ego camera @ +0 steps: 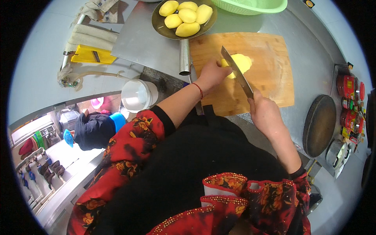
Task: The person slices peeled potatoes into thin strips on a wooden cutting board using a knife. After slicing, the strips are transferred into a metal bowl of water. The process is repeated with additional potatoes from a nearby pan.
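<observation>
A wooden cutting board lies on the metal counter before me. My right hand grips the handle of a cleaver, whose blade stands on edge over the board. On the blade's left side, the bent fingers of my left hand hold a peeled potato piece, which they partly cover. Flat yellow potato slices lie overlapping against the blade's right side. Beyond the board's left corner, several whole peeled potatoes rest in a dark metal pan with a hollow metal handle.
A green plastic colander stands behind the board. To the right are a round dark board or lid, red-lidded jars and a metal pot. A yellow slicer hangs left, above a white bucket. Another person bends over lower left.
</observation>
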### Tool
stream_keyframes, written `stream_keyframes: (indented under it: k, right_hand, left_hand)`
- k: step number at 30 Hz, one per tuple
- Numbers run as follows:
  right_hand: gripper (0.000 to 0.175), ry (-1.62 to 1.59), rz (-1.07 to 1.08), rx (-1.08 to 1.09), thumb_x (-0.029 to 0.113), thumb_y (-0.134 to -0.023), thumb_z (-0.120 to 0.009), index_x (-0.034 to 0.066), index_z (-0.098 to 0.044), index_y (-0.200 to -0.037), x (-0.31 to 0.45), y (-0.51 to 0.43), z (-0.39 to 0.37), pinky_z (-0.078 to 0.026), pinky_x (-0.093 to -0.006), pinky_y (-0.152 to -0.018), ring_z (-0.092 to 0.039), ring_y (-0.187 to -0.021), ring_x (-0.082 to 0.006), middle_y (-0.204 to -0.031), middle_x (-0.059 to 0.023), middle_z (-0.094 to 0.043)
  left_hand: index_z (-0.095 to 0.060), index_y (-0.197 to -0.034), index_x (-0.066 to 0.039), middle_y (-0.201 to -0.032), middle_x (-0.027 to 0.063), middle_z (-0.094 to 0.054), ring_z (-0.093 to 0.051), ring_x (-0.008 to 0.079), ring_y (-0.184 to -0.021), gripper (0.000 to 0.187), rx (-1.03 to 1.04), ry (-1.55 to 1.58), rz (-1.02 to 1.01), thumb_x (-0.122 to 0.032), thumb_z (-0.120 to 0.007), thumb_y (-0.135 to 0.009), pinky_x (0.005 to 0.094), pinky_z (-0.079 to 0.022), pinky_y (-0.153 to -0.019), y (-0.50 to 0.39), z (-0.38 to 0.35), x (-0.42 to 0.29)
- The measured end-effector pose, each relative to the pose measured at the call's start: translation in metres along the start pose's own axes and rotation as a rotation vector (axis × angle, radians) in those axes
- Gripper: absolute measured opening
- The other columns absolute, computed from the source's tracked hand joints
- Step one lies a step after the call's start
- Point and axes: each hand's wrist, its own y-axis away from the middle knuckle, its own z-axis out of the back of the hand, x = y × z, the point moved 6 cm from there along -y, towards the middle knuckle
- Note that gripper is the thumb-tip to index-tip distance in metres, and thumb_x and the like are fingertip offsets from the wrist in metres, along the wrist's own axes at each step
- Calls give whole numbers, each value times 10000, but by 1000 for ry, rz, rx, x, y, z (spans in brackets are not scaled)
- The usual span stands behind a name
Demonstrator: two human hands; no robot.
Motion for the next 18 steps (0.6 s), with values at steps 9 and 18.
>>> stream_keyframes:
  k: [9, 18]
  right_hand:
    - [135, -95, -4, 10, 109, -917, -542, -14, -518, -967, -7, -20, -23, -507, -543, -685, -643, -749, -459, -751, -286, -638]
    - [227, -103, -3, -49, 176, -947, -549, -38, -548, -1023, -3, -41, -37, -483, -554, -699, -609, -775, -500, -779, -309, -627]
  left_hand:
    - [-530, -949, -2, -817, 116, -628, -606, 190, -725, 359, -40, -44, -32, -226, -732, -754, 328, -498, -617, 1, 5, -1]
    - [-530, -958, 7, -825, 117, -630, -607, 182, -717, 348, 12, 110, -57, -208, -718, -761, 322, -495, -620, 2, 4, -1]
